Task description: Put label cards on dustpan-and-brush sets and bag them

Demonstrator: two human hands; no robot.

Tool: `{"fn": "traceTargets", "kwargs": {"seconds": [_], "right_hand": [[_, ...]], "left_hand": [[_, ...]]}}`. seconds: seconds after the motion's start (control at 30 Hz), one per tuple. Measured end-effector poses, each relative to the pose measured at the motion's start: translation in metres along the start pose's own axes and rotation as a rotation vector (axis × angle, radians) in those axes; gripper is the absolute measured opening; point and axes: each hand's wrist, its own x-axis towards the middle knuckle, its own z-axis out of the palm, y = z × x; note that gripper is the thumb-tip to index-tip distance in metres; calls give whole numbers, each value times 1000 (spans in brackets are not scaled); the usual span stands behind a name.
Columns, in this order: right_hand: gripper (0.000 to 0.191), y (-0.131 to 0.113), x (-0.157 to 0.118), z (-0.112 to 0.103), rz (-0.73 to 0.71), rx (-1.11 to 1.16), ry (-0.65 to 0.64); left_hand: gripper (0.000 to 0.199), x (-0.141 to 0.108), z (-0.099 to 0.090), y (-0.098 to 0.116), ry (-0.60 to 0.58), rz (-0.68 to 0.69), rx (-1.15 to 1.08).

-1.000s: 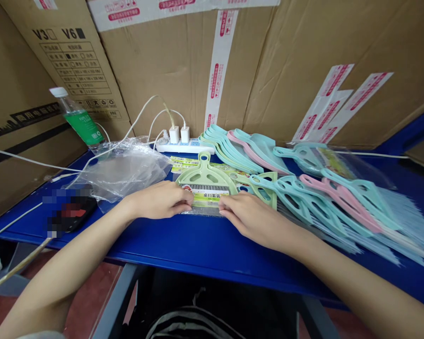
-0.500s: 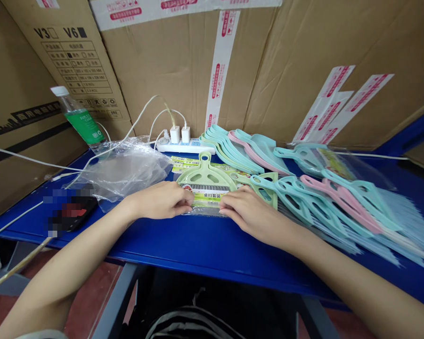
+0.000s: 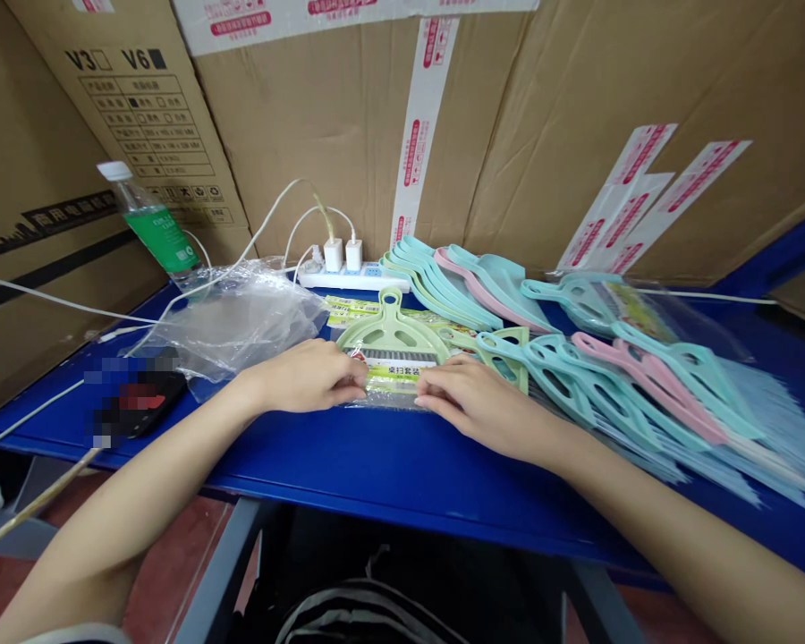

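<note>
A clear plastic bag (image 3: 389,401) with a yellow-green and white label lies flat in front of me on the blue table. A light green hand brush (image 3: 393,333) shows at the bag, its handle pointing away from me and grey bristles behind the label. My left hand (image 3: 309,376) pinches the bag's near left corner with curled fingers. At the near right corner, my right hand (image 3: 479,402) grips the bag between thumb and fingers. Another green brush (image 3: 489,347) lies just beyond my right hand. Whether a dustpan is inside the bag, I cannot tell.
Blue and pink brushes (image 3: 657,385) spread across the right. Nested dustpans (image 3: 470,284) lie at the back beside a white power strip (image 3: 349,279) with chargers. Crumpled plastic bags (image 3: 241,313), a green-labelled bottle (image 3: 157,233) and a dark phone (image 3: 151,407) are left. Cardboard boxes (image 3: 335,125) stand behind.
Both hands stay at the bag's near corners. My right hand's fingers have shifted very slightly; the bag and brush keep their place.
</note>
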Motion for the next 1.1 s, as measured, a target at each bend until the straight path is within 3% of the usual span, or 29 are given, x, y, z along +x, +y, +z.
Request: {"fn": "traceTargets", "kwargs": {"seconds": [0.33, 0.53, 0.7, 0.87, 1.1], "right_hand": [[29, -1, 1, 2, 38, 41, 2], [33, -3, 2, 1, 30, 47, 2], [20, -2, 2, 4, 75, 36, 23], [25, -1, 4, 6, 86, 36, 24], [22, 0, 4, 2, 69, 131, 1]], "left_hand": [[25, 0, 0, -1, 5, 18, -117], [21, 0, 3, -2, 32, 32, -52], [24, 1, 6, -4, 54, 46, -41], [24, 1, 6, -2, 41, 17, 4], [12, 1, 3, 1, 31, 102, -164]]}}
